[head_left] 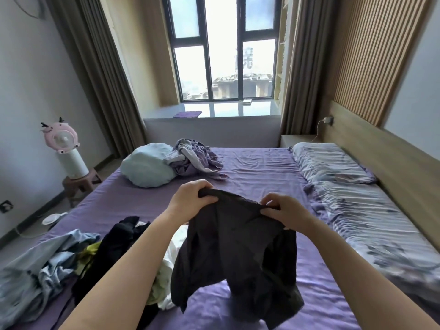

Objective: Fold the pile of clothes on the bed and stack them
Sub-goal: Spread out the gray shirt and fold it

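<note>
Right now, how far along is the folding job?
Early. Done: no folded stack shows anywhere on the bed. In hand: the left hand and right hand grip the top edge of a dark garment, held up unfolded. Left: the mixed pile at the near left, and a crumpled purple heap by the pale pillow.

No text, label, brand or number can be read anywhere in the view.
</note>
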Demonstrator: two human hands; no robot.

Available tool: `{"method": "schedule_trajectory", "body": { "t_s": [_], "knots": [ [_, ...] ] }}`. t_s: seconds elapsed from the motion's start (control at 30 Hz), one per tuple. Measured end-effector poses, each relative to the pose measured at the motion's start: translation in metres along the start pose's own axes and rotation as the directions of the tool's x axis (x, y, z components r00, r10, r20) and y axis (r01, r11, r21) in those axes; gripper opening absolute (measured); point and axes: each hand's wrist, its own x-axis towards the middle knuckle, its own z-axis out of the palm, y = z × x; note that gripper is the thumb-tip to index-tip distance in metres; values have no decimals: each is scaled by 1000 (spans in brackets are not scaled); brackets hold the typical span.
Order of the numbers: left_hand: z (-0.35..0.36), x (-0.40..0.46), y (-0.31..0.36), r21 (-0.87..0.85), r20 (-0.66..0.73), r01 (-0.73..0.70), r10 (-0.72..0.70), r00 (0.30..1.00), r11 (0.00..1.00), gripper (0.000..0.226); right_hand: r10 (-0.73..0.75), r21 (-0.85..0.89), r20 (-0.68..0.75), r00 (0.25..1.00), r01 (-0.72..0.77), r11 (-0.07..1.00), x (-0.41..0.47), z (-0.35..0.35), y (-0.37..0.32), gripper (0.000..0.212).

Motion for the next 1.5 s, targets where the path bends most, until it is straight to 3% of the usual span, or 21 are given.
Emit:
{"method": "schedule_trajectory", "body": {
  "t_s": [0.1, 0.2, 0.3, 0.4, 0.53, 0.63, 0.7, 0.87, 1.0, 1.1, 1.23, 1.43, 1.5],
  "knots": [
    [-7, -8, -4, 103, 39, 25, -30, 999, 994, 24, -73, -53, 22, 997, 74, 996, 3, -5, -5, 12],
    [-12, -17, -4, 324, 81, -34, 8, 997, 945, 29, -94, -68, 71, 993, 99, 993, 8, 1, -15, 14],
    [-8, -25, 4, 422, 208, -137, 52, 977, 896, 54, -87, 82, 117, 989, 78, 994, 15, 14, -30, 12],
    [12, -30, 18, 276, 282, -131, 50, 958, 952, 63, -145, 165, 99, 984, 127, 978, 20, 22, -44, 24],
    [31, -39, 18, 4, 118, -40, 39, 992, 999, 24, -144, 280, 69, 987, 119, 953, 21, 28, -50, 24],
    [28, -41, 10, -174, 105, 7, 11, 994, 985, 12, -121, 409, 73, 990, 81, 909, 12, 32, -36, 13],
    [25, -40, 9, -226, 137, 33, -1, 991, 974, 9, -107, 473, 138, 985, 29, 881, 3, 35, -22, 13],
    [19, -39, 11, -322, 133, 70, -28, 991, 944, 5, -99, 598, 273, 957, -88, 797, -19, 50, 13, 45],
    [6, -37, 9, -458, 76, 98, -71, 995, 884, 4, -32, 663, 306, 951, -189, 724, -30, 71, 40, 40],
    [-9, -35, 6, -504, 28, 109, -110, 994, 857, 8, 21, 632, 324, 946, -234, 739, -38, 90, 52, 31],
    [-25, -37, 1, -523, 1, 124, -145, 989, 843, 9, 127, 581, 191, 973, -217, 785, -35, 100, 48, 8],
    [-37, -55, -24, -432, -117, 185, -258, 959, 883, 19, 110, 444, -113, 988, -49, 895, -19, 79, 19, 26],
    [-35, -62, -32, -419, -140, 250, -334, 932, 873, 15, 80, 365, -145, 986, -22, 931, -15, 73, 13, 27]
  ]
}}
